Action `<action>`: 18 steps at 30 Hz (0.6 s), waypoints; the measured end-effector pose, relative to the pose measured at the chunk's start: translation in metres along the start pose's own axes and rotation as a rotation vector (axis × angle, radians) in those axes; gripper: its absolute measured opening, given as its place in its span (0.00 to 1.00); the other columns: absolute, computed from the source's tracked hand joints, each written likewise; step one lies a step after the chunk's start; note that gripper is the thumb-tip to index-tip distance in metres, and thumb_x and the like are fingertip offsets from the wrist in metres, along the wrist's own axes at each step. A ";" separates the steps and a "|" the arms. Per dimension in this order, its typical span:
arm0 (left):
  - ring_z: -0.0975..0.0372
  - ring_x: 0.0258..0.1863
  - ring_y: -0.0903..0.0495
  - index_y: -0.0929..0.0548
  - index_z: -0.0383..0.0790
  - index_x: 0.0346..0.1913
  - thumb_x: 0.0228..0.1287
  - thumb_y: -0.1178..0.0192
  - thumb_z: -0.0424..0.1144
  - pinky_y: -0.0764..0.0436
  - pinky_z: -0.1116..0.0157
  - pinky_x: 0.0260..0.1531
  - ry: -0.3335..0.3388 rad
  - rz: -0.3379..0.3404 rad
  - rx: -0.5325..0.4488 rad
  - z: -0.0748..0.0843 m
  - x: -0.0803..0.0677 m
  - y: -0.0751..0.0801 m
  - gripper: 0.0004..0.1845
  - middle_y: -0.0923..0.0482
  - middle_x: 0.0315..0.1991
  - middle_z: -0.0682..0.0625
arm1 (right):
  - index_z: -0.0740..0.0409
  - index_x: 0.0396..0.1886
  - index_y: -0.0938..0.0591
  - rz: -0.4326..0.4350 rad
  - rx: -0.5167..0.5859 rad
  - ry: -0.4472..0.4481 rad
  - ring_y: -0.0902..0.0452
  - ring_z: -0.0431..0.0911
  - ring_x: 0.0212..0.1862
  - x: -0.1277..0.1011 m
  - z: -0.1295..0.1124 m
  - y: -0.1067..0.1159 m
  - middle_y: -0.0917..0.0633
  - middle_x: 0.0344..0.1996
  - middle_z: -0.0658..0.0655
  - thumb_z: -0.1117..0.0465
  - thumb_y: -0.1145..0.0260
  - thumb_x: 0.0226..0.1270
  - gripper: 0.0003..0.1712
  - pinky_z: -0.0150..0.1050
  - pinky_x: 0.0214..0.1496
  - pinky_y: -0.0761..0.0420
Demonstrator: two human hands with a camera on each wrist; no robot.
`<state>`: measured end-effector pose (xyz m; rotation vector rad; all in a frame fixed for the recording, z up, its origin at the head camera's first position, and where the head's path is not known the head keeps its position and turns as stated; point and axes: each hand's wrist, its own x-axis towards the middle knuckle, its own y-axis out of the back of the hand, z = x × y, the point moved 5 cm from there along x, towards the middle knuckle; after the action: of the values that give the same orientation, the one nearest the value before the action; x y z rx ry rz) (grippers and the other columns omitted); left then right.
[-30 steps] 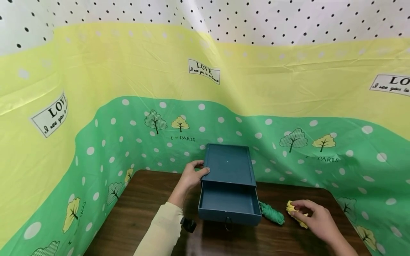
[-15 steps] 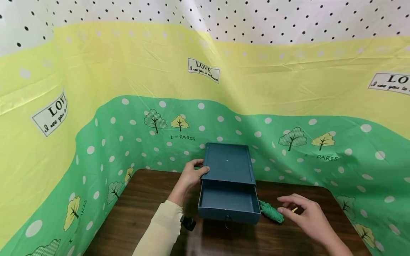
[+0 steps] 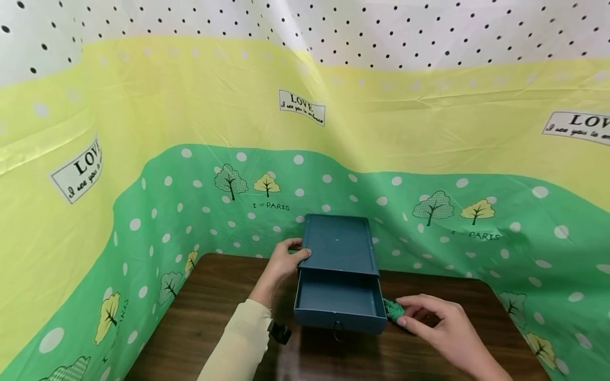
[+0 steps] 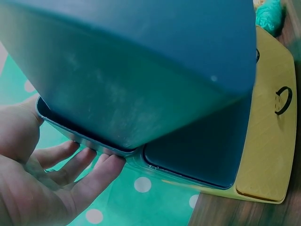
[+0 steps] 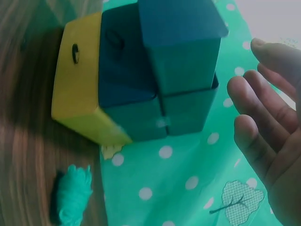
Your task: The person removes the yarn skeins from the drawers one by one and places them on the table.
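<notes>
**Right hand at green yarn, left hand bracing drawer box**

Head view: blue drawer box (image 3: 339, 248) sits at the back of the dark wood surface (image 3: 209, 317), drawer (image 3: 339, 307) pulled out toward the person. Left hand (image 3: 284, 260) grips the box's left edge, thumb over the top. Right hand (image 3: 440, 330) is low on the right, fingers (image 3: 413, 319) extended and relaxed, tips at the green yarn bundle (image 3: 393, 311); contact not confirmable. Yarn lies just right of the drawer's front corner, so the drawer opening is directly left of it. Right hand is far nearer.

Left wrist view: fingers (image 4: 80, 174) curl under the box rim, grasping it.

Right wrist view: fingers (image 5: 263, 120) straight, nothing in the palm. Yarn (image 5: 71, 193) on the surface, long axis roughly parallel to the drawer's side.
</notes>
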<state>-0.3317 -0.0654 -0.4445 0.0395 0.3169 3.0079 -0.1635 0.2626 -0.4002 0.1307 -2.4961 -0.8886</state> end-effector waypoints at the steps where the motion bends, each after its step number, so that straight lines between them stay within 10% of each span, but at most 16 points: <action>1: 0.56 0.36 0.16 0.28 0.34 0.72 0.71 0.35 0.43 0.15 0.59 0.32 -0.003 -0.002 -0.001 0.000 0.000 0.000 0.31 0.26 0.59 0.38 | 0.47 0.53 0.12 0.000 0.007 0.000 0.17 0.36 0.34 0.000 -0.003 -0.001 0.12 0.33 0.44 0.65 0.24 0.62 0.20 0.36 0.27 0.18; 18: 0.54 0.40 0.16 0.29 0.34 0.73 0.71 0.34 0.44 0.14 0.57 0.35 0.010 -0.006 -0.009 0.000 -0.002 0.001 0.33 0.26 0.60 0.37 | 0.51 0.51 0.12 -0.123 0.177 0.048 0.15 0.38 0.32 -0.003 -0.029 -0.033 0.11 0.34 0.42 0.65 0.27 0.66 0.15 0.37 0.27 0.17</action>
<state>-0.3295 -0.0666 -0.4440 0.0233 0.3031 3.0043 -0.1492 0.2211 -0.4022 0.3635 -2.5401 -0.7018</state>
